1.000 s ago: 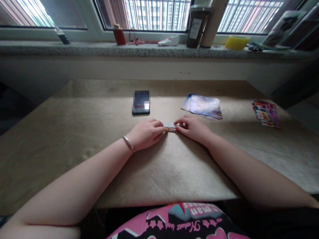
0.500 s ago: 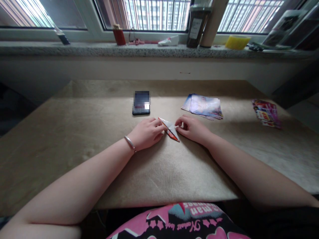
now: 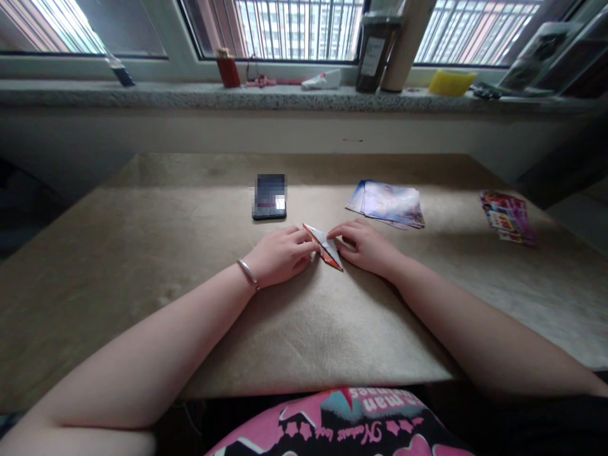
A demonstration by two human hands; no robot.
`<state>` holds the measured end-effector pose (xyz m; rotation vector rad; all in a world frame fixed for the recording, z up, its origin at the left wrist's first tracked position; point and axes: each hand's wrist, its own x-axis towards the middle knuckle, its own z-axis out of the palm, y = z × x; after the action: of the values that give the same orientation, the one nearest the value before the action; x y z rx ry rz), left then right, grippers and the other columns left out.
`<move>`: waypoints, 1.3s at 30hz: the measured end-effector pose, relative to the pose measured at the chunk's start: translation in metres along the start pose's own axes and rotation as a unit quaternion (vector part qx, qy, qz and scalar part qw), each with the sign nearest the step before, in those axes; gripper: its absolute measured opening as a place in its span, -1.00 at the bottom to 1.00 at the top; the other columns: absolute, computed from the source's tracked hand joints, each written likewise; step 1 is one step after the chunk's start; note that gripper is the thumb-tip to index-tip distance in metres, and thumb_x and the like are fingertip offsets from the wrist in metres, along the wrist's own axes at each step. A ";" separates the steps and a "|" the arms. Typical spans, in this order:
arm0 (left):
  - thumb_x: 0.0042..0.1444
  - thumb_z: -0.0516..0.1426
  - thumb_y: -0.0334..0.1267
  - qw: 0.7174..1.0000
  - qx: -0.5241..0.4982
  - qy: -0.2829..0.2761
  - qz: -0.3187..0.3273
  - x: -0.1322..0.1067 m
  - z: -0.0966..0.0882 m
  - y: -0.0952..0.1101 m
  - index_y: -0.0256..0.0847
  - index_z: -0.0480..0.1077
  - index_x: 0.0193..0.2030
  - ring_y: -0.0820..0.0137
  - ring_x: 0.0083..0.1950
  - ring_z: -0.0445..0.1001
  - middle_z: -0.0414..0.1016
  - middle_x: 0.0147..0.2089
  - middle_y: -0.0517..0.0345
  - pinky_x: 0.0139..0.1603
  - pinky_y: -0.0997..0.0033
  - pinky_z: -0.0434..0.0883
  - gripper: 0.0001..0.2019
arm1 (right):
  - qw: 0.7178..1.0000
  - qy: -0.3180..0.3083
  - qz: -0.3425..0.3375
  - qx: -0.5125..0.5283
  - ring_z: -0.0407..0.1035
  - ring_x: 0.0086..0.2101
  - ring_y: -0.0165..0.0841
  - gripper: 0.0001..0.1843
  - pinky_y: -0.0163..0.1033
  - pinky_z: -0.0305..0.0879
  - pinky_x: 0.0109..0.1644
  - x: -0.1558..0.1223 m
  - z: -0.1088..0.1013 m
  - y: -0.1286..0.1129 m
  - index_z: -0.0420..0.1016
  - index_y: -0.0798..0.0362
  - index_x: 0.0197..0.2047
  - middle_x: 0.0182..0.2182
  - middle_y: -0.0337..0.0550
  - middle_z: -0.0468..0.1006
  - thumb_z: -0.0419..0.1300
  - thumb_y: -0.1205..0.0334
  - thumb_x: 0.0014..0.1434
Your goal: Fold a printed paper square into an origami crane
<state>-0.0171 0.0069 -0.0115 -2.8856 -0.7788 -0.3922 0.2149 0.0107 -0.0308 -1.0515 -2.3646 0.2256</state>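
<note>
While both forearms reach in over the bench point(image 3: 304, 335), which has a dull beige, leathery-looking surface, the two hands meet at a small folded paper piece point(image 3: 331, 246), white with orange-red along one side, shaped like a narrow diamond. It lies on the bench between the hands, its long points slanting from far left to near right.

The left hand point(image 3: 284, 254) rests palm down, its fingers bent and bunched, with fingertips on the left edge of the paper; whether they pinch it or only press it cannot be told. The right hand point(image 3: 365, 247) is curled at the opposite edge, index fingertip on the white face and thumb nearer the body with a gap showing between; a firm grip cannot be made out. A silver metal bangle point(image 3: 246, 271) circles the left wrist.

Beyond the left hand lies a black rectangular phone point(image 3: 270, 206), its screen partly pixelated. Beyond the right hand is a loose pile of glossy blue-and-violet printed sheets point(image 3: 390, 201), and well apart, farther right, lie overlapping red-and-purple printed cards point(image 3: 507, 216).
</note>
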 end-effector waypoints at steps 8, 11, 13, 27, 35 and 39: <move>0.25 -0.02 -0.25 0.998 -0.024 -0.013 -0.058 0.000 -0.003 0.001 -0.20 0.44 -0.09 0.31 -0.11 0.41 0.49 -0.12 0.04 -0.07 0.28 0.37 -0.76 | 0.997 -0.028 -0.062 -0.021 0.34 -0.24 -0.29 -0.81 -0.18 0.30 -0.10 0.000 -0.007 -0.005 0.58 0.01 -0.27 -0.32 -0.14 0.59 0.16 0.38 0.10; 0.27 -0.04 -0.24 0.997 -0.048 -0.016 -0.066 0.001 -0.006 0.002 -0.21 0.44 -0.08 0.32 -0.07 0.41 0.50 -0.09 0.04 -0.03 0.27 0.37 -0.73 | 0.996 -0.036 -0.080 -0.031 0.33 -0.23 -0.29 -0.82 -0.17 0.30 -0.10 0.000 -0.010 -0.009 0.58 -0.01 -0.30 -0.33 -0.13 0.58 0.14 0.36 0.13; 0.26 -0.03 -0.21 0.996 -0.058 -0.020 -0.067 0.001 -0.006 0.002 -0.22 0.44 -0.07 0.30 -0.05 0.40 0.49 -0.07 0.02 0.01 0.25 0.36 -0.73 | 0.995 -0.031 -0.081 -0.043 0.33 -0.18 -0.27 -0.83 -0.14 0.30 -0.05 0.000 -0.010 -0.010 0.57 -0.02 -0.27 -0.25 -0.12 0.57 0.14 0.33 0.14; 0.17 0.09 -0.02 0.992 -0.098 -0.046 -0.061 0.000 -0.007 0.002 -0.23 0.33 0.07 0.22 0.08 0.33 0.41 0.06 0.00 0.13 0.20 0.28 -0.58 | 0.995 -0.046 -0.083 -0.013 0.36 0.00 -0.27 -0.79 -0.09 0.28 0.12 0.003 -0.007 -0.008 0.50 0.02 -0.13 -0.08 -0.12 0.56 0.12 0.31 0.18; 0.12 0.11 0.05 0.993 -0.093 -0.052 -0.058 -0.001 -0.008 0.002 -0.24 0.30 0.09 0.20 0.09 0.32 0.39 0.06 -0.04 0.14 0.18 0.27 -0.51 | 0.996 -0.051 -0.077 -0.019 0.36 -0.02 -0.28 -0.75 -0.09 0.29 0.10 0.002 -0.006 -0.008 0.48 0.01 -0.10 -0.07 -0.12 0.55 0.11 0.35 0.15; 0.08 0.14 0.03 0.993 -0.094 -0.046 -0.059 -0.001 -0.008 0.004 -0.25 0.30 0.06 0.19 0.10 0.32 0.39 0.05 -0.06 0.15 0.18 0.27 -0.50 | 0.995 -0.051 -0.079 -0.030 0.37 -0.04 -0.27 -0.76 -0.10 0.29 0.08 0.004 -0.007 -0.009 0.50 0.03 -0.12 -0.09 -0.09 0.56 0.11 0.36 0.15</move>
<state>-0.0182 0.0017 -0.0042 -3.0596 -0.9821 -0.3672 0.2114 0.0071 -0.0200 -0.8922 -2.5472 0.1553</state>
